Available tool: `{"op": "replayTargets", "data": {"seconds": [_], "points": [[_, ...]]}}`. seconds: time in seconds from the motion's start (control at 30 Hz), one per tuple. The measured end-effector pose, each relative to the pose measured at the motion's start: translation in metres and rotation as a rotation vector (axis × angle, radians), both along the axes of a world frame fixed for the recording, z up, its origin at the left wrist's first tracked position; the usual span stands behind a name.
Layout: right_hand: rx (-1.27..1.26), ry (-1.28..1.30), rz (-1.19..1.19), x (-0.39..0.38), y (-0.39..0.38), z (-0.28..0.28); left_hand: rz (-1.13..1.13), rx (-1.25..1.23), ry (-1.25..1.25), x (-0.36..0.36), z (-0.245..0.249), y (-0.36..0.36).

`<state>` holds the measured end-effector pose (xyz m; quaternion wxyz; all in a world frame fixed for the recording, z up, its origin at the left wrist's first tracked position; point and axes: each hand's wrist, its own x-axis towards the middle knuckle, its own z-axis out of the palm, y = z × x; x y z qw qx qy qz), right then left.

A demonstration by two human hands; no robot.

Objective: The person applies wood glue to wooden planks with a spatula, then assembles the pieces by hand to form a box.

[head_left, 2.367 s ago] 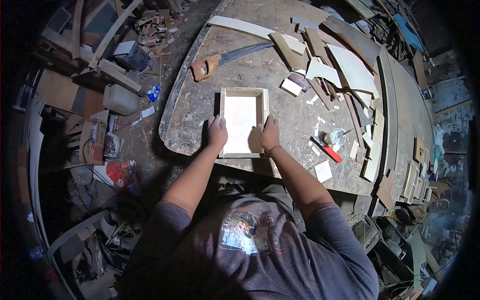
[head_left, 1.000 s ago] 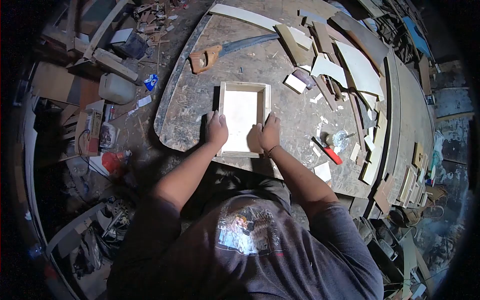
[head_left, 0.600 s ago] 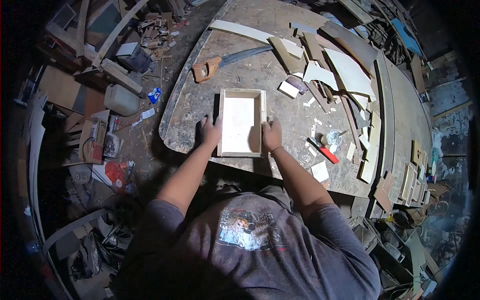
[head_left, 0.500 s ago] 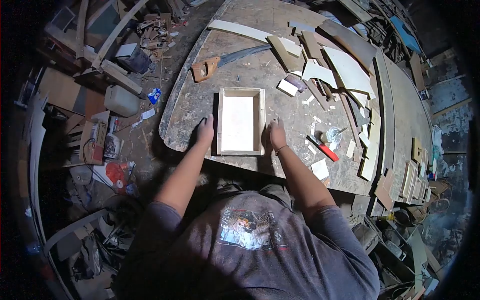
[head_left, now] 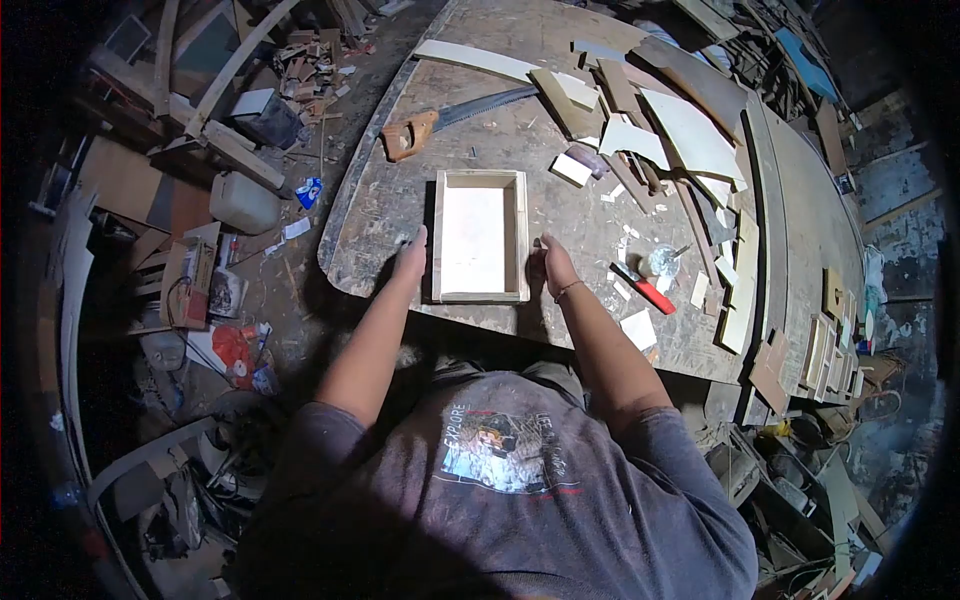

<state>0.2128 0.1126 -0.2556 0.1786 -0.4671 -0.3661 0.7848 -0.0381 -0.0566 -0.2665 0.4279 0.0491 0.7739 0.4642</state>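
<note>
The shallow rectangular box of pale wood (head_left: 479, 236) lies flat close to the near edge of my scarred grey worktop (head_left: 380, 215), with its long sides running away from me. Inside it, only the smooth pale bottom panel shows. My left hand (head_left: 410, 258) rests open just beside its left wall and my right hand (head_left: 553, 265) open just beside its right wall. Neither grips anything, and I cannot tell whether they touch the wood. The small clear container (head_left: 660, 262) further right is too blurred to make out.

A scarred wooden workbench (head_left: 395, 215) bears a shallow pale wooden box (head_left: 478, 236), with a brown-handled handsaw (head_left: 455, 113) at its 11 o'clock and pale board offcuts (head_left: 680, 125) at 1 o'clock.
</note>
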Motion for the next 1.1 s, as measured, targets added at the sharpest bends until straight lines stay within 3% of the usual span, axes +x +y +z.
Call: {"op": "replayTargets", "data": {"seconds": [0.1,0.27,0.37,0.5,0.53,0.57,0.77,1.1], "points": [[-0.102,0.058,-0.117,-0.004,0.005,-0.002,0.004,0.054,-0.115,-0.004,-0.002,0.003],[-0.089,0.006,-0.075,-0.007,0.006,0.001,-0.087,0.083,-0.258,-0.006,0.011,0.003],[-0.111,0.016,0.001,-0.005,0.012,-0.005,-0.028,0.038,-0.284,-0.009,0.015,0.005],[-0.245,0.11,0.16,0.0,0.024,-0.027,-0.059,0.306,-0.517,0.011,0.07,-0.001],[-0.19,0.09,0.146,0.0,0.01,0.013,-0.086,0.307,-0.511,0.017,0.088,-0.003],[-0.192,0.086,0.176,0.001,0.014,0.01,-0.114,0.308,-0.505,0.02,0.097,-0.003],[-0.143,0.081,0.273,0.007,0.008,0.034,-0.143,0.362,-0.617,0.009,0.07,-0.004],[-0.28,0.274,0.242,0.01,0.007,0.04,-0.183,0.327,-0.559,0.01,0.078,-0.002]]}}
